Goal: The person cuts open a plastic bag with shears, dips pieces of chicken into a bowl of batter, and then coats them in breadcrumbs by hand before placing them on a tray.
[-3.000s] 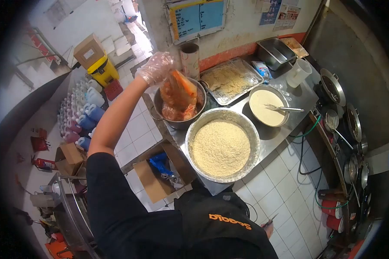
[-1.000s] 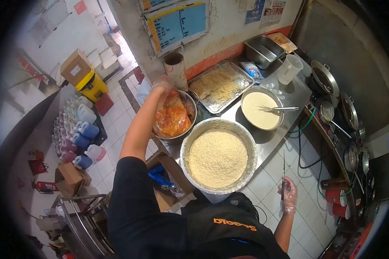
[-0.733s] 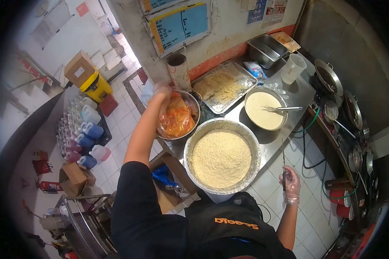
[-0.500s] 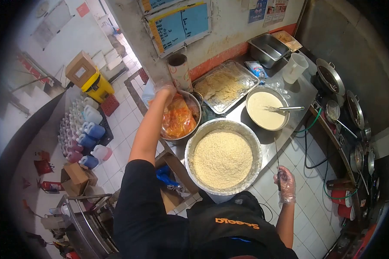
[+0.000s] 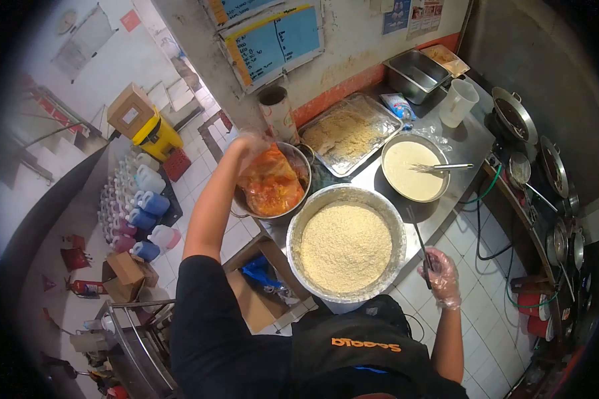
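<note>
- Head view: my left hand gripped the top of the orange bag, which sat in the metal pot at the desk's left end.
- My right hand was closed around a knife — blade slanting up-left toward the bag, well apart from it.
- Between them stood the breadcrumb basin; the batter bowl and crumb tray lay beyond — off the direct line.

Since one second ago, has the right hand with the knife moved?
Yes. The right hand with the knife has come up and closer to the breadcrumb bowl.
</note>
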`<state>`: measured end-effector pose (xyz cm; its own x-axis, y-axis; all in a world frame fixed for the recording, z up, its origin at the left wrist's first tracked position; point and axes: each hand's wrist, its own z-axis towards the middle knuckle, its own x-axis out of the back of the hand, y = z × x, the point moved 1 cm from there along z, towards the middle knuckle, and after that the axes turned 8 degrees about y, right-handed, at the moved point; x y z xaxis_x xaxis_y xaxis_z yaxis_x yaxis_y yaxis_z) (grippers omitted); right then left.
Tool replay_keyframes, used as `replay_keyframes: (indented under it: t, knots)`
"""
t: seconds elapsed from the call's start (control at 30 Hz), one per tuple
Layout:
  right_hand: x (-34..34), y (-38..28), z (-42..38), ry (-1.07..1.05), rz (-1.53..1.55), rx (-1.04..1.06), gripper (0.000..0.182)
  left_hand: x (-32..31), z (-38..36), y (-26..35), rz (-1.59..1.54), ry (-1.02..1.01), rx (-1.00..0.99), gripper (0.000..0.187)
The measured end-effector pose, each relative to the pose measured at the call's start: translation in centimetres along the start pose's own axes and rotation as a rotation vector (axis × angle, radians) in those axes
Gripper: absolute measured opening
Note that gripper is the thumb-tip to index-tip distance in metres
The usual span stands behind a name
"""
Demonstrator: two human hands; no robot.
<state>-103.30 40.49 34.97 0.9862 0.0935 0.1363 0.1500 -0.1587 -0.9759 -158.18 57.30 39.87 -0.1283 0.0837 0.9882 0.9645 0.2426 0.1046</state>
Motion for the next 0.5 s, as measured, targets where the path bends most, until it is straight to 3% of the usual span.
replay_keyframes:
  t: [0.03, 0.07, 0.1, 0.17, 0.23, 0.3, 0.37, 0.43, 0.5]
  knots:
    - [-0.5, -1.2, 0.6, -0.051, 0.013, 0.028, 0.044, 1.3, -1.4, 0.4, 0.005, -0.003, 0.006, 0.031]
    - [-0.6, -2.2, 1.8, -0.132, -0.245, 0.09, 0.045, 2.2, -2.5, 0.7, -0.057, 0.004, -0.069, 0.03]
    - [-0.9, -4.1, 3.0, -0.138, -0.24, 0.085, 0.045, 2.7, -3.4, 0.9, -0.12, 0.009, -0.145, 0.029]
    - [-2.3, -7.9, 5.4, -0.38, -0.6, 0.452, 0.051, 2.8, -4.6, 0.8, -0.161, -0.047, -0.143, 0.03]
    - [-3.8, -8.4, 8.3, -0.37, -0.611, 0.599, 0.061, 2.9, -5.8, 0.9, -0.208, -0.1, -0.143, 0.031]
    - [-7.2, -11.2, 11.4, -0.502, -0.836, 0.799, 0.058, 3.1, -6.9, 1.0, -0.278, -0.106, -0.204, 0.029]
    - [-11.5, -13.7, 14.3, -0.699, -1.035, 0.711, 0.055, 2.7, -7.4, 0.9, -0.324, -0.105, -0.169, 0.029]
    - [-15.7, -14.0, 17.3, -0.726, -1.038, 0.852, 0.049, 2.3, -8.0, 1.0, -0.369, -0.104, -0.132, 0.029]
    - [-19.7, -14.3, 19.9, -0.761, -1.089, 0.913, 0.044, 2.4, -8.6, 1.6, -0.325, 0.022, -0.157, 0.025]
